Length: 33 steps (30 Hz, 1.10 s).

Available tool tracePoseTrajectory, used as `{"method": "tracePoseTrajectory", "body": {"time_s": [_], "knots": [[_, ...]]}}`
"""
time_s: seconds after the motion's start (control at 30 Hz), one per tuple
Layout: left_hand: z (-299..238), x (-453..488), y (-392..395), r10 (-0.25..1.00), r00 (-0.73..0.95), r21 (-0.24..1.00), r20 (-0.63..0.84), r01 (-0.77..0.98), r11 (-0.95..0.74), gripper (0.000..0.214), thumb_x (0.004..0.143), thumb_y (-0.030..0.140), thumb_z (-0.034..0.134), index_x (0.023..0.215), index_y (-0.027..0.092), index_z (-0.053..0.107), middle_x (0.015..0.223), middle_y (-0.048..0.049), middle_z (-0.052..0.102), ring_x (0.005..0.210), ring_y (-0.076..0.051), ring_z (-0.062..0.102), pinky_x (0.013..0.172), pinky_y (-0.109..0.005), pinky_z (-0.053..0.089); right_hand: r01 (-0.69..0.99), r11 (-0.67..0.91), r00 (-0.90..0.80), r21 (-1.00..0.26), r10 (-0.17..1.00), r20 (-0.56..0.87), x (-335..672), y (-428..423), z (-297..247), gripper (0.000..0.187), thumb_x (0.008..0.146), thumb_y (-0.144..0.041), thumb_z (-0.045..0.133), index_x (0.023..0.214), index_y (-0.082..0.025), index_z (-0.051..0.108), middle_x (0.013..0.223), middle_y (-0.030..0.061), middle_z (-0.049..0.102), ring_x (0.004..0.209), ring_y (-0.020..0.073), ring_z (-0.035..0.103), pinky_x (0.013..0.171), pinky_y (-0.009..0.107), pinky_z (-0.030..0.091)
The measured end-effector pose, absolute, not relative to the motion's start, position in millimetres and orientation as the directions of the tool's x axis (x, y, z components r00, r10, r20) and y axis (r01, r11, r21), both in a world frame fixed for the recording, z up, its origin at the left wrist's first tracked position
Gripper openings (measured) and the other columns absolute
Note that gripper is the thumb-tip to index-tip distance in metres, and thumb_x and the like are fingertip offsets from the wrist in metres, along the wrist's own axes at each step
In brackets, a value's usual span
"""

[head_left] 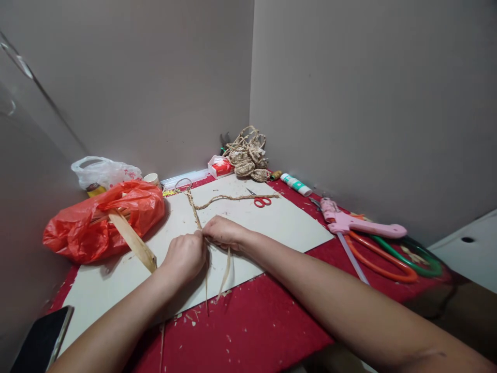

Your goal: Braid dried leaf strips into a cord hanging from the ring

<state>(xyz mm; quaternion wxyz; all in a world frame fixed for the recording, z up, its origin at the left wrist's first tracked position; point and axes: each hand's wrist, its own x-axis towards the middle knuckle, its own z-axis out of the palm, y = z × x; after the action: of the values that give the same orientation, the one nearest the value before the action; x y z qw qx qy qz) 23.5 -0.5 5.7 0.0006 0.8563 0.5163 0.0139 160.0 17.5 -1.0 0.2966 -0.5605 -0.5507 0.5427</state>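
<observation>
My left hand (185, 255) and my right hand (222, 231) meet over a white board (279, 220), both with fingers closed on a twisted straw cord (193, 206). The cord runs away from my hands toward the back wall, then bends right toward the small red scissors (262, 201). Loose flat straw strips (225, 270) hang down from my hands over the board's near edge onto the red cloth (256, 326).
A red plastic bag (103, 217) with wide straw strips sticking out lies at left, a white bag (104, 171) behind it. A pile of woven cord (247, 153), a red box (220, 167), a glue bottle (295, 184), a pink glue gun (359, 223) and coloured rings (392, 259) lie at right. A phone (41, 342) lies near left.
</observation>
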Motion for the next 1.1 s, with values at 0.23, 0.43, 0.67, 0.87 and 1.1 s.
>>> {"method": "tracePoseTrajectory", "body": {"time_s": [0.23, 0.43, 0.67, 0.87, 1.1], "knots": [[8.2, 31.0, -13.6, 0.878, 0.475, -0.112, -0.063, 0.87, -0.479, 0.031, 0.08, 0.009, 0.033, 0.104, 0.01, 0.053, 0.079, -0.0182, 0.065, 0.073, -0.028, 0.063, 0.065, -0.035, 0.041, 0.077, -0.328, -0.303, -0.942, 0.892, -0.336, 163.8, 18.3, 1.3, 0.028, 0.067, -0.007, 0.048, 0.045, -0.018, 0.035, 0.029, -0.0082, 0.029, 0.027, 0.0031, 0.022, 0.029, 0.017, 0.013], [22.8, 41.5, -42.8, 0.747, 0.644, -0.107, -0.166, 0.741, -0.663, 0.027, 0.077, 0.01, 0.039, 0.099, 0.011, 0.053, 0.071, -0.0125, 0.064, 0.065, -0.026, 0.061, 0.06, -0.032, 0.041, -0.016, -0.435, -0.413, -0.9, 0.823, -0.39, 169.1, 24.1, -1.6, 0.015, 0.071, -0.008, 0.048, 0.056, -0.012, 0.05, 0.031, -0.0105, 0.026, 0.029, 0.002, 0.015, 0.028, 0.013, 0.014], [34.1, 37.1, -44.2, 0.579, 0.804, 0.544, 0.132, 0.43, -0.721, 0.023, 0.083, 0.021, 0.041, 0.062, 0.016, 0.049, 0.052, 0.0019, 0.047, 0.047, -0.008, 0.04, 0.052, -0.02, 0.033, -0.109, -0.466, -0.547, -0.878, 0.766, -0.338, 180.9, 29.8, -1.3, 0.016, 0.073, -0.008, 0.049, 0.058, -0.012, 0.046, 0.039, -0.011, 0.025, 0.032, 0.0006, 0.015, 0.03, 0.011, 0.014], [12.1, 17.7, 28.4, 0.996, 0.059, 0.985, 0.07, 0.156, -0.079, 0.017, 0.08, 0.03, 0.05, 0.073, 0.015, 0.051, 0.06, 0.0003, 0.054, 0.051, -0.009, 0.05, 0.052, -0.021, 0.041, -0.096, -0.451, -0.583, -0.887, 0.748, -0.317, 183.5, 32.0, 0.7, 0.014, 0.075, -0.009, 0.048, 0.062, -0.011, 0.048, 0.04, -0.0121, 0.023, 0.033, 0.0003, 0.012, 0.031, 0.01, 0.011], [4.0, 20.8, 25.9, 0.811, 0.453, 0.925, -0.37, 0.097, 0.367, 0.026, 0.081, 0.034, 0.049, 0.068, 0.012, 0.052, 0.047, 0.0076, 0.03, 0.034, -0.002, 0.022, 0.034, -0.014, 0.015, -0.023, -0.343, -0.609, -0.939, 0.75, -0.259, 186.6, 34.2, -6.7, 0.01, 0.075, -0.017, 0.052, 0.067, -0.011, 0.054, 0.039, -0.0116, 0.026, 0.033, 0.002, 0.014, 0.032, 0.014, 0.013]]}}
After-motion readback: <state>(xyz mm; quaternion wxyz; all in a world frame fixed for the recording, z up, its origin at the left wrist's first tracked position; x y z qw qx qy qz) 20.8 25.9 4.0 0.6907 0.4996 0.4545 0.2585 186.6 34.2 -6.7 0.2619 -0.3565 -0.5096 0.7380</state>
